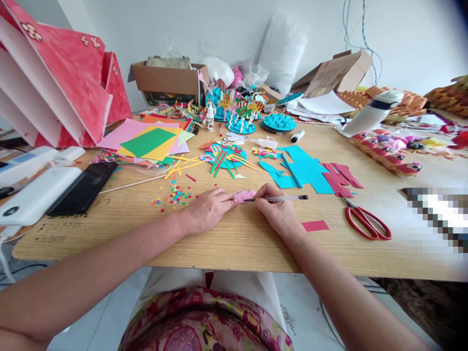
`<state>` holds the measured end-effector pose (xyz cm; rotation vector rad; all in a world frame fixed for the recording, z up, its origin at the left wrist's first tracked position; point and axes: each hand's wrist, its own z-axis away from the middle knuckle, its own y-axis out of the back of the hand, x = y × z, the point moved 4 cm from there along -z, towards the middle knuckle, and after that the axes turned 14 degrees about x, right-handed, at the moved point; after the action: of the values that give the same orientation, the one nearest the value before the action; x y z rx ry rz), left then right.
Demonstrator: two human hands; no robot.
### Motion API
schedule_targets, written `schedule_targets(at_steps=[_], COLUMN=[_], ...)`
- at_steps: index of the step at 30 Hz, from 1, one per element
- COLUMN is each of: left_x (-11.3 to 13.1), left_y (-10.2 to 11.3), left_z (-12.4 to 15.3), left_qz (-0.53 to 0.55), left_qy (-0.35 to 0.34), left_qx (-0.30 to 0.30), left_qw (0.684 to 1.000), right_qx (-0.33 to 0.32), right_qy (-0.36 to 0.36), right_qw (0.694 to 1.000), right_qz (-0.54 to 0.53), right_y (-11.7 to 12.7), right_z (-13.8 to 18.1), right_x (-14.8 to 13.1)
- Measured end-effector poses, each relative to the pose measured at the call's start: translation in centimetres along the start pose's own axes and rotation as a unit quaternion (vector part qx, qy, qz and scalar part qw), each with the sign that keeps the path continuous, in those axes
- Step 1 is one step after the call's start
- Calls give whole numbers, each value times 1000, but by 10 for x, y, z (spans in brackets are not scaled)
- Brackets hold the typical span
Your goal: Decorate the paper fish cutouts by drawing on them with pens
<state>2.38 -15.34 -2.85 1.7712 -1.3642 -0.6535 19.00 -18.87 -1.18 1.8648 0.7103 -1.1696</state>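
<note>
Pale wall (234,29) behind, one wooden surface (226,253): left hand (204,212) on one pink cutout (244,196)'s left end, fingers pinching or merely pressing, hard to tell; right hand (276,209), fingers gripping one pen (287,198), tip at the cutout.

The wood-grained desk (226,243) is looking smooth; near its left edge, a smartphone (83,189) is looking glossy; the pen (283,198) is showing translucent plastic.

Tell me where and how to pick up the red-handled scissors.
Grip the scissors by their red handle loops, probably best from the near right: the loops lie toward the near side, open to fingers, while the blades point away to the cut red paper.
</note>
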Motion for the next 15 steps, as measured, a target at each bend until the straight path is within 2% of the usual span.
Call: schedule_targets(at_steps=[15], left_x=[1], left_y=[1], left_z=[-1], left_qz=[-5], left_qy=[-2], left_qx=[1], left_qw=[1000], right_qx=[-5], right_qy=[-6], right_qw=[1000], right_qz=[-2], right_y=[0], right_z=[1], right_x=[-1])
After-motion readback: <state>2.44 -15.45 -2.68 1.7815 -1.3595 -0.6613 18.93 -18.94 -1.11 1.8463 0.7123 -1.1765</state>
